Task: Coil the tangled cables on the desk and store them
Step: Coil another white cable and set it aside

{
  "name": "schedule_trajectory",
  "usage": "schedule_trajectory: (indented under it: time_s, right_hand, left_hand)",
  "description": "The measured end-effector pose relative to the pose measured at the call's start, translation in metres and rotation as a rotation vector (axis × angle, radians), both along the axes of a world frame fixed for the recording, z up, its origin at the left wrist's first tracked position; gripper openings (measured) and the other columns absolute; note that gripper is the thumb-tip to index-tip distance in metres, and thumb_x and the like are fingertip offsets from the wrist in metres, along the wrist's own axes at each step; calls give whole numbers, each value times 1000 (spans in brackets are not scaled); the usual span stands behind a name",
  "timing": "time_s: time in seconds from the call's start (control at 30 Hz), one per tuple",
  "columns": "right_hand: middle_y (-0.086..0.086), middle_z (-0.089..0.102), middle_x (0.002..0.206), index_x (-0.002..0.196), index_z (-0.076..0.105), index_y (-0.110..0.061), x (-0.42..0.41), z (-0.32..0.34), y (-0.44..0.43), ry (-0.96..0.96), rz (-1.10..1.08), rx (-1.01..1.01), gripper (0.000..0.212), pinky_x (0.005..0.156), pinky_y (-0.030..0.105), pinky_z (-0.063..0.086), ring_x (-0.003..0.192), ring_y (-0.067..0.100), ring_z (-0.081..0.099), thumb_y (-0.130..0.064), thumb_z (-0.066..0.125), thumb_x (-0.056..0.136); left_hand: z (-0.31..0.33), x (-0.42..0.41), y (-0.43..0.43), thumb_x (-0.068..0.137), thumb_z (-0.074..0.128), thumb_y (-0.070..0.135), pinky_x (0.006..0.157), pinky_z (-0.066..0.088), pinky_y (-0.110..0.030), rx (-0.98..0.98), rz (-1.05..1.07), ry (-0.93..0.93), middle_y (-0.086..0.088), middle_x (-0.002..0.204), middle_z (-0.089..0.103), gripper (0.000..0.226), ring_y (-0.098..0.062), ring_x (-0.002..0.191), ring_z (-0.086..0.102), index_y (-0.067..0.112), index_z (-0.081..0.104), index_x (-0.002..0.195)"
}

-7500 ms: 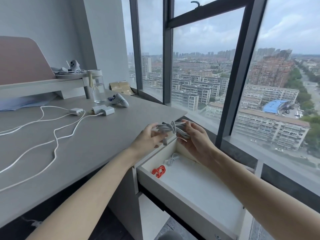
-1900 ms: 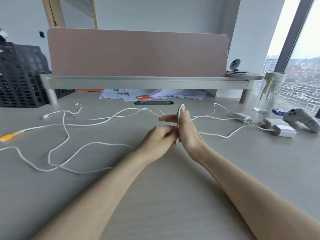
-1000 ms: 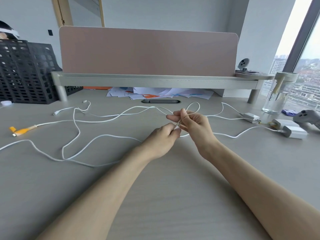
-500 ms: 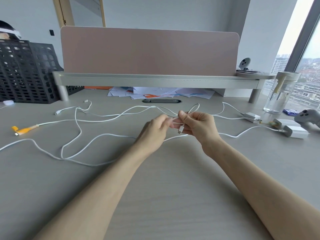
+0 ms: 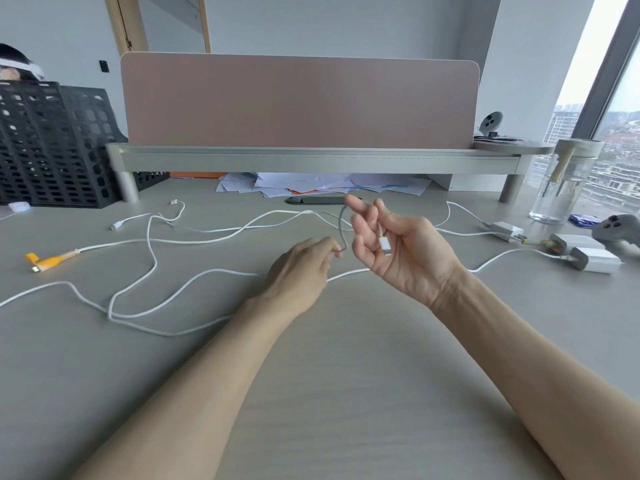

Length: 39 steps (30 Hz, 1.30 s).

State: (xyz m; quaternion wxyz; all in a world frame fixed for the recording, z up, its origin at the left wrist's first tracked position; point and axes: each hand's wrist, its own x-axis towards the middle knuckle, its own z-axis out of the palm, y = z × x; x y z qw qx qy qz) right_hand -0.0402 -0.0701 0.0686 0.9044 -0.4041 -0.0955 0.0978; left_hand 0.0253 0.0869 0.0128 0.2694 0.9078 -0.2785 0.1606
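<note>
Several white cables (image 5: 180, 299) lie tangled across the grey desk (image 5: 346, 375). My right hand (image 5: 398, 251) is raised palm-up over the desk's middle, with a white cable plug (image 5: 385, 245) lying against its curled fingers and thumb. A short loop of that white cable (image 5: 343, 226) arcs over the right fingers down to my left hand (image 5: 304, 268), which pinches it between thumb and fingertips. Another cable with an orange tag (image 5: 52, 260) lies at the far left.
Three white chargers (image 5: 595, 259) and a grey game controller (image 5: 620, 230) sit at the right, behind them a clear water bottle (image 5: 568, 181). A monitor riser (image 5: 311, 161) with papers under it spans the back. A black mesh file rack (image 5: 52, 143) stands at back left.
My right hand has turned palm-up and spread its fingers, so the plug shows in it. The cable loop has wrapped over the right fingers, and my left hand has dropped slightly, still pinching the cable.
</note>
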Motion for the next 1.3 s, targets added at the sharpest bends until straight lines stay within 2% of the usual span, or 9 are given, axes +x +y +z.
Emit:
schedule_trajectory:
  time_s: [0.13, 0.27, 0.4, 0.5, 0.67, 0.87, 1.07, 1.2, 1.3]
  right_hand:
    - [2, 71, 119, 110, 72, -2, 4, 0, 1, -160, -5, 27, 39, 92, 29, 56, 115, 15, 66, -16, 36, 104]
    - [3, 69, 123, 122, 60, -7, 23, -13, -4, -241, -348, -57, 27, 102, 31, 50, 120, 17, 63, -10, 39, 105]
    - [12, 72, 114, 104, 66, -11, 29, -21, -14, -337, -604, -504, 26, 90, 32, 54, 113, 18, 67, -7, 40, 105]
    - [10, 73, 94, 99, 60, -5, 26, -23, -12, -354, -485, -724, 28, 72, 22, 54, 86, 16, 73, 0, 33, 106]
    - [15, 71, 81, 91, 63, -3, 21, -19, -11, -298, -192, -1045, 29, 66, 29, 46, 59, 24, 61, 2, 36, 100]
    - [8, 52, 54, 87, 64, -2, 17, -12, -6, -69, 23, -1019, 56, 51, 29, 41, 48, 23, 38, -38, 25, 105]
    - [9, 44, 58, 86, 59, -4, 13, -11, -5, -72, 143, -1003, 52, 50, 28, 39, 42, 17, 33, -41, 28, 105]
    - [0, 33, 57, 74, 50, -15, 13, -6, -6, -76, 74, -595, 41, 53, 27, 37, 49, 16, 21, -30, 28, 104]
    - [1, 51, 63, 83, 55, -12, 14, -4, -5, -81, -77, -276, 27, 66, 29, 45, 52, 16, 42, -16, 35, 101]
  left_hand:
    - [2, -10, -6, 101, 29, 40, 77, 50, -41, 162, -162, -62, 2, 113, 61, 26, -29, 97, 58, 30, 49, 115]
    - [10, -28, -14, 102, 38, 32, 70, 49, -39, 264, -243, -250, 5, 113, 62, 20, -28, 96, 58, 28, 51, 117]
    - [16, -31, -17, 100, 44, 28, 55, 37, -33, 256, -247, -474, 5, 101, 64, 19, -23, 92, 59, 22, 61, 106]
    - [25, -23, -6, 94, 50, 30, 50, 22, -27, 222, -150, -635, 2, 74, 57, 20, -24, 71, 57, 18, 60, 83]
    - [31, -6, 11, 87, 54, 46, 54, 31, -30, 160, -45, -706, 1, 63, 51, 38, -23, 63, 51, 16, 55, 64]
    - [28, 2, 20, 88, 47, 42, 54, 29, -27, 68, -19, -683, 0, 62, 50, 39, -24, 62, 46, 15, 66, 68]
    - [25, 0, 12, 91, 46, 35, 54, 38, -31, -20, -19, -609, -1, 67, 55, 34, -25, 68, 47, 13, 67, 75]
    - [17, -2, 9, 96, 50, 17, 66, 48, -38, -148, -28, -260, 8, 74, 56, 16, -27, 79, 54, 22, 64, 93]
    - [11, -12, -2, 99, 43, 21, 71, 50, -41, -71, -93, -67, -4, 84, 65, 18, -36, 82, 58, 29, 57, 106]
